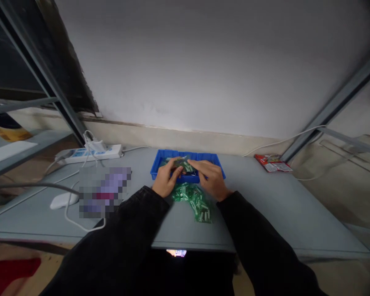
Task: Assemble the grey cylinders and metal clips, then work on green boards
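Two blue trays (pixel 156 165) stand side by side at the middle back of the grey desk. Over the left one, my left hand (pixel 167 177) is closed on a small clear bag (pixel 181 163) with pale pieces inside. My right hand (pixel 212 178) is over the right tray, its index finger stretched toward the bag and its other fingers curled; what they hold, if anything, is hidden. In front of the trays, nearest to my right hand, lie green bags (pixel 198 202) of small white and green pieces.
On the left of the desk (pixel 253 230) are a white power strip (pixel 111 152), loose cables, a white rounded device (pixel 64 200) and a blurred-out purple object (pixel 111 191). A red packet (pixel 273 163) lies at the back right. Metal posts rise on both sides before the wall.
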A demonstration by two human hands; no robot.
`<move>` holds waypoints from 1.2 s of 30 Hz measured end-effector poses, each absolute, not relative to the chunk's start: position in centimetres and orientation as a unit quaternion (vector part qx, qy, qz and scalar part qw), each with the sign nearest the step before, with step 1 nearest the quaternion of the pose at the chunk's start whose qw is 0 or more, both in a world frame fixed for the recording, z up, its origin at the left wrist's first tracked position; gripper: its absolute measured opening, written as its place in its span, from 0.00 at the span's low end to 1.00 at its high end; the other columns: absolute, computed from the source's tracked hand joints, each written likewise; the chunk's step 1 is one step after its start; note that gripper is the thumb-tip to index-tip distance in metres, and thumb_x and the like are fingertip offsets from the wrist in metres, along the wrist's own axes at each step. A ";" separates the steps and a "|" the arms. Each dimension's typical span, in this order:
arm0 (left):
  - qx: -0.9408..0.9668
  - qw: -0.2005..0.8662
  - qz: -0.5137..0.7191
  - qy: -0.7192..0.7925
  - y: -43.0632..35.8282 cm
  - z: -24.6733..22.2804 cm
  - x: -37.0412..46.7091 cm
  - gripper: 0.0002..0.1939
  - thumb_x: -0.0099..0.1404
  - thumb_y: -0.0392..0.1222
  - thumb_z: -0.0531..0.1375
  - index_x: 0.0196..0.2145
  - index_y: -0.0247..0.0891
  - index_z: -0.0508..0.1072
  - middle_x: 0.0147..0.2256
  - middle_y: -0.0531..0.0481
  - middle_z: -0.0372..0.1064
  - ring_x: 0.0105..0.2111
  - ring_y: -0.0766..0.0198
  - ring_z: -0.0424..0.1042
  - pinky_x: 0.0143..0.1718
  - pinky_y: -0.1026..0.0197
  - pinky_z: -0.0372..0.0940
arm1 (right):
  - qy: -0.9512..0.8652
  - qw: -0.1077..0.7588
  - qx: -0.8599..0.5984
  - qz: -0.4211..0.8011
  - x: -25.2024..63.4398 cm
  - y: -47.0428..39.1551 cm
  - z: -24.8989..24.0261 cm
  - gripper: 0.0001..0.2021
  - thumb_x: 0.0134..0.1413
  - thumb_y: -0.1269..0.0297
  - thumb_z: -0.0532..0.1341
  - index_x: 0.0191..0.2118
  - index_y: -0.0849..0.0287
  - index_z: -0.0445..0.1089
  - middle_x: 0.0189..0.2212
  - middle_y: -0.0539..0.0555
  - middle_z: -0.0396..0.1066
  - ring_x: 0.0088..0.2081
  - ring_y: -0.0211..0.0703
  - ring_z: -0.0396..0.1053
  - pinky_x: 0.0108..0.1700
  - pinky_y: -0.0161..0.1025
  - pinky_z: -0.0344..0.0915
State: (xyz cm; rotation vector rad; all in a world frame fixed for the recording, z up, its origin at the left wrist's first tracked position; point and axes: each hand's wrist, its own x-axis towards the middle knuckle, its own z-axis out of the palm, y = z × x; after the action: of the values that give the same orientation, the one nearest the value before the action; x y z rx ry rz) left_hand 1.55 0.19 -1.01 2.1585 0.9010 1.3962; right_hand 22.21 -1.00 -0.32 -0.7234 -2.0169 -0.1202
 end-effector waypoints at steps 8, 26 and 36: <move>0.790 0.148 0.501 0.320 0.3 -1.0 1.5 0.18 0.75 0.38 0.51 0.59 0.38 0.68 0.47 0.44 0.75 0.41 0.61 0.75 0.46 0.57 0.70 | -0.783 0.524 -0.326 -0.081 22.5 -0.7 -0.5 0.13 0.64 0.72 0.61 0.49 0.52 0.77 0.40 0.51 0.81 0.39 0.43 0.75 0.44 0.44 0.73; 0.788 0.095 0.506 0.338 0.0 -0.8 1.4 0.11 0.71 0.45 0.61 0.39 0.37 0.81 0.30 0.49 0.76 0.27 0.64 0.72 0.32 0.61 0.67 | -0.797 0.483 -0.358 -0.059 21.8 -1.3 -0.6 0.17 0.64 0.66 0.61 0.57 0.58 0.67 0.41 0.56 0.76 0.40 0.45 0.73 0.43 0.44 0.72; 0.768 0.096 0.534 0.339 0.4 -1.1 1.5 0.09 0.69 0.45 0.63 0.43 0.37 0.75 0.36 0.49 0.74 0.31 0.66 0.71 0.33 0.62 0.67 | -0.818 0.471 -0.324 -0.065 21.4 -1.3 -0.9 0.11 0.64 0.72 0.58 0.49 0.55 0.70 0.40 0.53 0.77 0.39 0.42 0.74 0.45 0.41 0.70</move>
State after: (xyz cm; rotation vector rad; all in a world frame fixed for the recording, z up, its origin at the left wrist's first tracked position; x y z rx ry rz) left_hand 1.47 0.38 -1.12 2.2760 1.0056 1.5831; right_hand 21.39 -1.32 -0.90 -0.7937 -2.0030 -0.1601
